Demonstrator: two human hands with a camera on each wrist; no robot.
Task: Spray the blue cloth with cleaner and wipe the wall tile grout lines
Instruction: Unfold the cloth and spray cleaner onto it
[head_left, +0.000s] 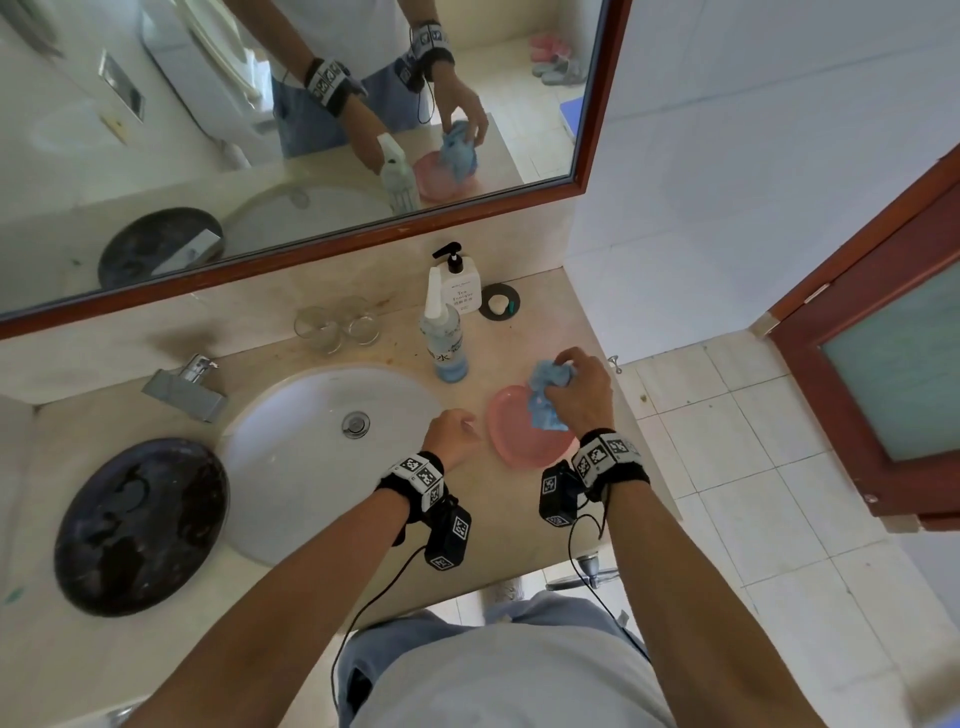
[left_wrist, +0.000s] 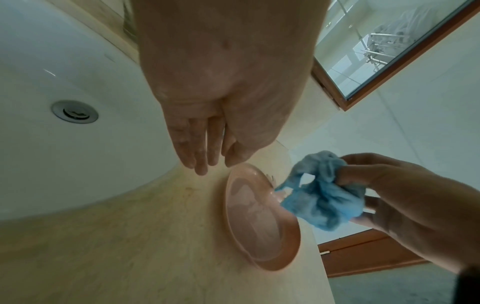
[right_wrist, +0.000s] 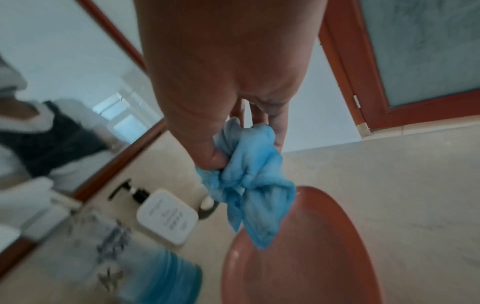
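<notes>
Head view, looking down on a beige bathroom counter (head_left: 519, 525) with an inset white sink (head_left: 291, 457). The task looks to be at an early stage. The right hand (head_left: 579, 391) grips the blue cloth (head_left: 545, 397), lifted in a crumpled bunch over a shallow pink dish (head_left: 524, 447) near the counter's right edge. Only the cloth's hanging end reaches down to the dish; whether it touches cannot be told. The spray bottle (head_left: 442, 338) of blue cleaner stands upright toward the back of the counter, just behind the dish, with no hand on it, so spraying appears not yet begun. Whether the cloth is already wet cannot be told. Wiping the grout lines of the white wall tiles (head_left: 753, 156), to the right of the mirror (head_left: 311, 130), is still to come.

In the right wrist view, the thumb and fingers (right_wrist: 215, 156) curl tightly around the upper folds of the cloth, the rest dangling.

In the left wrist view, the left hand (left_wrist: 223, 131) hovers above the counter between the sink's rim and the dish, fingers (left_wrist: 200, 162) straight, close together and pointing down, holding nothing and apparently touching nothing.
</notes>
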